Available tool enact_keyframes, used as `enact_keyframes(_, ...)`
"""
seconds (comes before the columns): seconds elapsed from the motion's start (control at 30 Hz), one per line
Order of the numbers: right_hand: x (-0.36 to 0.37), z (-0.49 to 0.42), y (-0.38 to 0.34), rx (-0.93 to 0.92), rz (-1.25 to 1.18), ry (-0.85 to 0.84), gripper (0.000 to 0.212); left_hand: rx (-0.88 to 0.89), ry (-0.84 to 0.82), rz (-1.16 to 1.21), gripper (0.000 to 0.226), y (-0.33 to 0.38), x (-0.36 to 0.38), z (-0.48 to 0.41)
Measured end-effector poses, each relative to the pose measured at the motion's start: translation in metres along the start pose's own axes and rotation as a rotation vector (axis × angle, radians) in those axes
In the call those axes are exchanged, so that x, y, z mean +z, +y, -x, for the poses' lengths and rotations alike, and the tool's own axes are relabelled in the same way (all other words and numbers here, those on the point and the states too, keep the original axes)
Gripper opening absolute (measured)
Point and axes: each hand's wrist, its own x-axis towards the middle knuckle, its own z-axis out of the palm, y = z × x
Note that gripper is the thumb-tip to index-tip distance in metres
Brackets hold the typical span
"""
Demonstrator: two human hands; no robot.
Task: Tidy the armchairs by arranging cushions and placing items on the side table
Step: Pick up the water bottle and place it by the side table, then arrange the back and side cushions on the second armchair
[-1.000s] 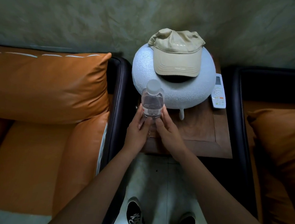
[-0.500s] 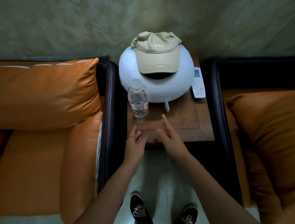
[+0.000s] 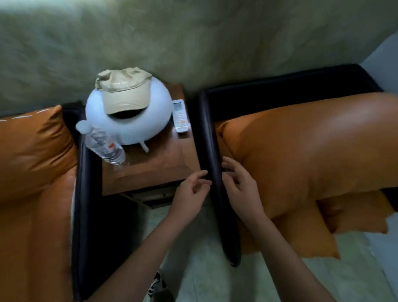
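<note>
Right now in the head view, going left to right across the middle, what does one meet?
Left armchair's orange cushion → water bottle → beige cap on the white round pillow → remote → dark armrest → right armchair's orange cushion.

The side table (image 3: 166, 165) is sitting between two armchairs, against the wall (image 3: 202, 32). On it, a round lamp (image 3: 133, 124) is standing at the back with a cap (image 3: 124, 92) resting on top; a bottle (image 3: 103, 144) is standing front-left, and a remote (image 3: 180, 116) is lying right of the lamp. A cushion (image 3: 312, 155) is lying on the right armchair (image 3: 211, 151).
</note>
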Motion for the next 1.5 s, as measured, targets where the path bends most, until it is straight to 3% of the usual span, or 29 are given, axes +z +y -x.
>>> enact_keyframes(0.17,-0.134,0.042,0.032,-0.064,0.181,0.061,0.034,0.108,0.027,-0.172,0.027,0.049,0.114,0.032)
enact_keyframes(0.3,-0.245,0.064,0.058,-0.077,0.240,0.127,0.033,0.121,0.006,-0.247,0.034,0.085,0.191,0.046)
enact_keyframes(0.53,-0.368,0.059,0.090,0.009,0.235,0.180,0.036,0.139,-0.045,-0.329,0.038,0.127,0.253,0.054)
enact_keyframes(0.8,-0.416,0.022,0.114,0.064,0.312,0.103,0.045,0.049,0.097,-0.319,0.039,0.120,0.237,0.030)
enact_keyframes(1.3,-0.477,-0.077,0.150,0.049,0.538,-0.050,0.059,-0.014,0.140,-0.403,0.054,0.143,0.266,-0.026)
enact_keyframes(1.5,-0.515,-0.101,0.179,-0.045,0.731,-0.102,0.057,0.016,0.100,-0.716,0.063,0.132,0.274,-0.026)
